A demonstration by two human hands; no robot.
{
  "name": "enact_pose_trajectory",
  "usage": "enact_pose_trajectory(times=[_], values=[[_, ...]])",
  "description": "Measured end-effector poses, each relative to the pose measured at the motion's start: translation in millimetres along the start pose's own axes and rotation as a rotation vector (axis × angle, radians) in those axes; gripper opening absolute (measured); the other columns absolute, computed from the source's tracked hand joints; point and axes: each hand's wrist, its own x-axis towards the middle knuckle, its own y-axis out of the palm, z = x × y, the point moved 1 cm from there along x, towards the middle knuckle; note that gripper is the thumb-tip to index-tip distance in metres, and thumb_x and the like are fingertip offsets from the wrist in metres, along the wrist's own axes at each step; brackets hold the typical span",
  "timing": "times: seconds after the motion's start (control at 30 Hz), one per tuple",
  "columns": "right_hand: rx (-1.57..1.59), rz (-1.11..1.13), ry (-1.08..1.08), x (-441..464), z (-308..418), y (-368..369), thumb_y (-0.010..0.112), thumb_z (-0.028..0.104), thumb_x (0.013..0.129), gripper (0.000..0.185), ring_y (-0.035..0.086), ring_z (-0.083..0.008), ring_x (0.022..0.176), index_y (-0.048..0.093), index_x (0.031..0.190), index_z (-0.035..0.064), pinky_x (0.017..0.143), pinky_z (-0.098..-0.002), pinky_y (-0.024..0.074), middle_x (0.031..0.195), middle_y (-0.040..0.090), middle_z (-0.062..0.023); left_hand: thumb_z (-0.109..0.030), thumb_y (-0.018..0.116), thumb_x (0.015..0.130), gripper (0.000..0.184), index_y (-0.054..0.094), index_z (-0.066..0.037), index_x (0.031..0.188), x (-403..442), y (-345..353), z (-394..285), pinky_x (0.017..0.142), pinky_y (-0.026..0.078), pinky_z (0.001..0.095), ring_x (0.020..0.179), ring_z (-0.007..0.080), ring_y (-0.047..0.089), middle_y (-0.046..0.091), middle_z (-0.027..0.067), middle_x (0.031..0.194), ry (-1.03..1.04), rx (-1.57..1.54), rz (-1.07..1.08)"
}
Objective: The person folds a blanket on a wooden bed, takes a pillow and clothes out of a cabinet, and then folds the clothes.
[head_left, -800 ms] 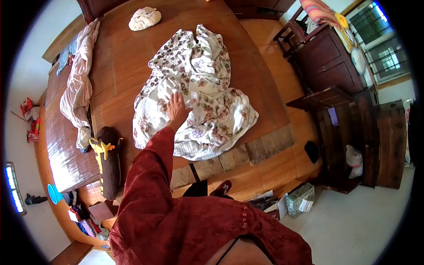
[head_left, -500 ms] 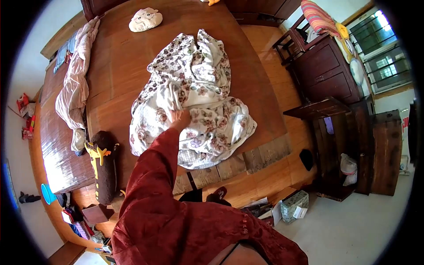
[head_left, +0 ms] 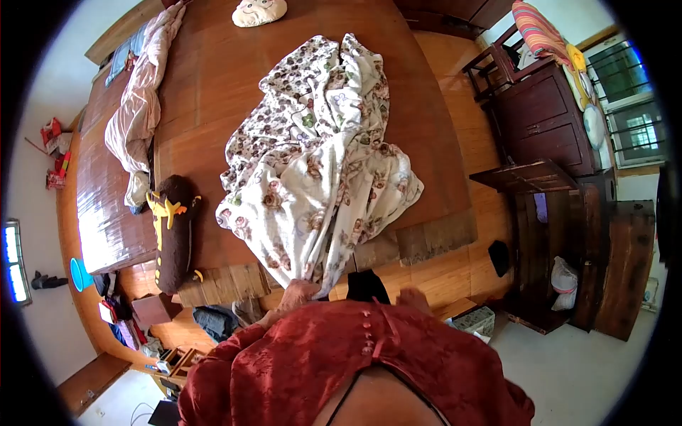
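Observation:
A white floral blanket point(head_left: 312, 163) lies bunched and creased on the brown wooden bed platform point(head_left: 206, 78). Its near end is pulled up in taut folds toward my body. My left hand point(head_left: 300, 290) is closed on that near edge, just past the platform's front. Close to my torso, to the right of the blanket, is my right hand point(head_left: 414, 298); its fingers are largely hidden, and I see no cloth reaching it.
A brown plush toy point(head_left: 175, 238) lies at the platform's left, near a pink rumpled cloth point(head_left: 138, 113). At the far edge sits a face-shaped cushion point(head_left: 259, 11). To the right stand a dark cabinet point(head_left: 543, 117) and an open wooden chest point(head_left: 561, 234).
My left hand has drawn back toward my body, bringing the blanket's near part up in stretched folds. My right hand has come into view. The camera view has shifted slightly.

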Motion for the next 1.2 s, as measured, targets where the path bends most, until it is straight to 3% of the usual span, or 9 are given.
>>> enact_pose_trajectory(times=[0.17,0.3,0.43,0.5,0.6,0.73,0.9,1.0,1.2], values=[[-0.103,0.062,-0.481,45.7,146.8,10.7,0.057,0.023,0.089,0.018,0.053,-0.0097,0.066,0.055,0.097,0.0074,0.058,-0.0236,0.0435,0.079,0.058,-0.0028,-0.013,0.059,0.068,0.014,0.051,-0.008,0.058,-24.6,37.2,-10.0,0.06,0.041,0.0364,0.057,0.0274,0.048,0.045,0.0086,0.057,-0.032,0.105,-0.352],[0.001,0.212,-0.321,92.2,260.1,50.8,0.059,0.023,0.088,0.025,0.047,-0.0081,0.065,0.049,0.102,0.0052,0.055,-0.0229,0.0375,0.077,0.052,-0.0009,-0.015,0.06,0.071,0.01,0.055,-0.01,0.065,-51.5,87.5,31.7,0.07,0.041,0.0396,0.067,0.0253,0.051,0.05,0.0066,0.065,-0.498,-0.411,-0.399],[-0.366,0.259,-0.353,171.9,309.6,102.1,0.067,0.036,0.081,0.04,0.049,-0.012,0.07,0.053,0.093,0.0011,0.063,-0.028,0.0422,0.081,0.053,-0.0032,-0.019,0.06,0.073,0.008,0.062,-0.012,0.077,-19.8,24.6,-81.8,0.079,0.042,0.0381,0.081,0.0234,0.055,0.054,0.0048,0.073,-0.365,0.26,-0.271],[-0.303,-0.161,-0.497,227.5,301.0,163.9,0.072,0.036,0.075,0.049,0.054,-0.0195,0.079,0.056,0.097,-0.0057,0.071,-0.0351,0.0454,0.091,0.058,-0.0101,-0.019,0.06,0.073,0.01,0.064,-0.012,0.079,-13.4,-6.6,-97.0,0.08,0.042,0.0388,0.082,0.0237,0.055,0.052,0.0052,0.073,-0.366,0.415,-0.24],[0.035,-0.117,-0.265,207.4,317.4,200.6,0.077,0.025,0.069,0.052,0.058,-0.0252,0.087,0.056,0.101,-0.01,0.076,-0.0379,0.0464,0.098,0.061,-0.0149,-0.016,0.061,0.07,0.012,0.065,-0.012,0.081,-17.3,17.0,-94.5,0.08,0.042,0.0392,0.084,0.026,0.055,0.054,0.0055,0.075,-0.411,0.439,-0.254],[0.406,0.42,-0.086,101.6,352.6,235.3,0.061,0.012,0.082,0.031,0.059,-0.021,0.092,0.054,0.108,-0.0037,0.086,-0.0389,0.0495,0.104,0.061,-0.0112,-0.028,0.061,0.078,0.024,0.064,-0.008,0.092,-34.0,48.3,-87.4,0.08,0.042,0.0377,0.082,0.0244,0.054,0.059,0.0068,0.081,-0.515,0.413,-0.304],[-0.261,1.024,-0.711,-16.0,339.2,227.9,0.061,0.01,0.081,0.04,0.059,-0.0256,0.099,0.052,0.119,0.0032,0.089,-0.0399,0.0487,0.11,0.06,-0.0132,-0.039,0.053,0.091,0.052,0.046,-0.003,0.127,-27.6,26.8,-101.8,0.1,0.037,0.0406,0.114,0.0259,0.052,0.057,0.0174,0.118,-0.746,-1.394,-0.793],[-0.488,1.279,-0.331,-38.6,318.8,211.9,0.065,0.014,0.077,0.039,0.061,-0.0207,0.09,0.058,0.113,0.0023,0.086,-0.0345,0.0474,0.1,0.064,-0.0103,-0.035,0.062,0.084,0.055,0.047,-0.004,0.127,12.6,-19.1,-145.0,0.103,0.032,0.0439,0.123,0.0249,0.044,0.048,0.0192,0.131,-0.362,-2.063,-0.549],[-0.562,1.461,-0.446,-45.8,290.2,195.2,0.072,0.026,0.075,0.045,0.056,-0.0221,0.103,0.061,0.113,0.0037,0.094,-0.0328,0.0413,0.109,0.063,-0.0119,-0.031,0.065,0.078,0.055,0.051,-0.004,0.122,63.7,-23.0,-148.7,0.1,0.035,0.0413,0.117,0.0235,0.048,0.051,0.0171,0.125,-0.381,-2.18,-0.6]])
